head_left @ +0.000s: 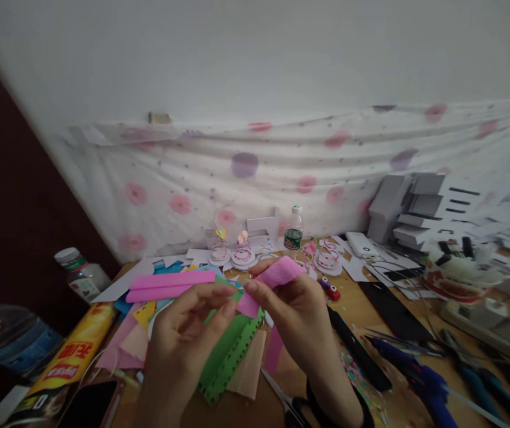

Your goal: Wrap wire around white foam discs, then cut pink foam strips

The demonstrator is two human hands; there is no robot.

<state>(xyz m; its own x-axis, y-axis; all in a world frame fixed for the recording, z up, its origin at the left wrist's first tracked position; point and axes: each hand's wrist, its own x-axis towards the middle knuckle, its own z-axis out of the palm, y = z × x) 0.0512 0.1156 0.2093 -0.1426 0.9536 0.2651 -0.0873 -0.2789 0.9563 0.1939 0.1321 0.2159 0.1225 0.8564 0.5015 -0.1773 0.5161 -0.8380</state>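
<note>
My right hand (297,309) pinches a strip of pink crepe paper (284,270) between thumb and fingers. The strip runs over those fingers, and a pink length (274,351) hangs below the hand. At the strip's left end is my left hand (188,333), thumb and forefinger drawn together at its edge; whether they grip it firmly is hard to see. Beneath the hands lie green dotted paper (228,356) and a peach sheet (249,365). Scissors (284,398) rest under my right wrist, partly hidden.
Folded pink paper (170,285) lies left. Small beaded ornaments on round white bases (242,255) and a small bottle (293,229) stand behind. To the right are a black phone-like slab (395,312), a blue glue gun (415,374) and pliers (469,368). A yellow chip bag (65,368) lies left.
</note>
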